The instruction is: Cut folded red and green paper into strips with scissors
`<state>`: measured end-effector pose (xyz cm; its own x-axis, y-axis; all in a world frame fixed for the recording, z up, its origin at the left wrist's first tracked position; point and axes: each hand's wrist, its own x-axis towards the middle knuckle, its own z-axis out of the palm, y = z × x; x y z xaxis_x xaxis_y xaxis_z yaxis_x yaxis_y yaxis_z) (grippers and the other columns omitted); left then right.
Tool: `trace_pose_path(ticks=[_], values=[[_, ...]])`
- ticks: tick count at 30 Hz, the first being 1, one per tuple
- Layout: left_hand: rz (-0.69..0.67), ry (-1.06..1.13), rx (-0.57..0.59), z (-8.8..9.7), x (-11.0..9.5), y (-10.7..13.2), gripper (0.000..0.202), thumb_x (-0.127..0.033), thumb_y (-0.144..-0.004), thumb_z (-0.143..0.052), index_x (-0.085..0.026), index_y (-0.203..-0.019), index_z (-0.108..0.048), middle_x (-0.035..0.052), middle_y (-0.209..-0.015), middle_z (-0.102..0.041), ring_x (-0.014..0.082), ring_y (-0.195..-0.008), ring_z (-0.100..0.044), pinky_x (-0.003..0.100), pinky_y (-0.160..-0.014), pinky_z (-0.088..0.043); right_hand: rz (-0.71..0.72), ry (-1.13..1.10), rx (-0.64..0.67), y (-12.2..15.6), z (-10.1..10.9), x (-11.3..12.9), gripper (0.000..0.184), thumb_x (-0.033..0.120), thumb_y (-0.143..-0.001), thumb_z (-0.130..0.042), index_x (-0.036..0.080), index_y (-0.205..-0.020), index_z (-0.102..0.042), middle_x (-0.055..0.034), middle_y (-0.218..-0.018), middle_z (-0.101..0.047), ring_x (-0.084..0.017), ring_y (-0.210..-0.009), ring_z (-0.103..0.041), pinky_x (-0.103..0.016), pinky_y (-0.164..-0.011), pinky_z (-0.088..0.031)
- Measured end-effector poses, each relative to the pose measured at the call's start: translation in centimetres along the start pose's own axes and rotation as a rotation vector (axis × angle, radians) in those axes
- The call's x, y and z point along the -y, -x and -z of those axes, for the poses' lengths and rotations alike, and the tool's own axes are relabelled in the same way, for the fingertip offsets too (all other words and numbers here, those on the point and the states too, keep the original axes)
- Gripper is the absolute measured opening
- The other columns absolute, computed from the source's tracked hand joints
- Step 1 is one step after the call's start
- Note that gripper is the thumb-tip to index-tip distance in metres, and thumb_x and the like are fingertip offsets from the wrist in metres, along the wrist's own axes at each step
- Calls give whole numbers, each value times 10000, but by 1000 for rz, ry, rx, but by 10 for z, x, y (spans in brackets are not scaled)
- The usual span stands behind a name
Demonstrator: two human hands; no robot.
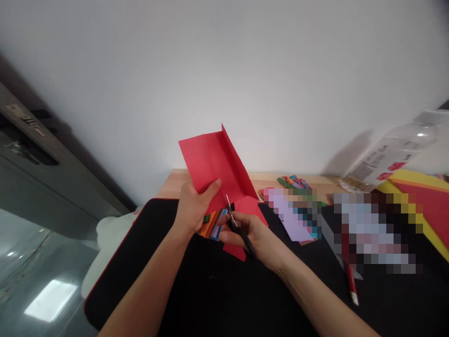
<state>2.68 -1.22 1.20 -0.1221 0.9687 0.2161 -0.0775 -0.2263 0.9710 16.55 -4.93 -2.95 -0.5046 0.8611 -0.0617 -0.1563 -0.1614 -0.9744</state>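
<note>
The left hand [196,206] is pinching the red paper [215,166] upright above the bench's far edge; just right, the right hand [252,236] is gripping scissors [235,222], blades pointing up into its lower edge.

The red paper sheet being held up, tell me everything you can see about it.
The red paper sheet looks like thin matte craft paper, creased, with one flap folded up along its right side. It is held tilted above the black mat. The left hand pinches its lower edge; the scissors in the right hand meet its bottom edge, where a lower portion hangs down.
</note>
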Motion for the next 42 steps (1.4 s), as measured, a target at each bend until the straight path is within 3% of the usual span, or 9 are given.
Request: trace_pose_path(ticks=[26,42], values=[[11,-21,-30,-2,-2,1,223,-343,-658,-710,-134,-694,-641,56,-701,-673,174,-611,-626,258,-535,-493,-4,5,-4,0,0,2,455,472,-577,-794,176,-879,-625,47,-638,-478,-91,-569,-392,-233,-533,-291],[18,-22,-23,-1,-1,1,227,-350,-664,-706,-134,-698,-642,67,-727,-678,197,-643,-641,274,-535,-502,-9,48,-44,0,-2,3,457,505,-566,-782,179,-851,-640,39,-601,-495,-141,-637,-504,-267,-609,-394]])
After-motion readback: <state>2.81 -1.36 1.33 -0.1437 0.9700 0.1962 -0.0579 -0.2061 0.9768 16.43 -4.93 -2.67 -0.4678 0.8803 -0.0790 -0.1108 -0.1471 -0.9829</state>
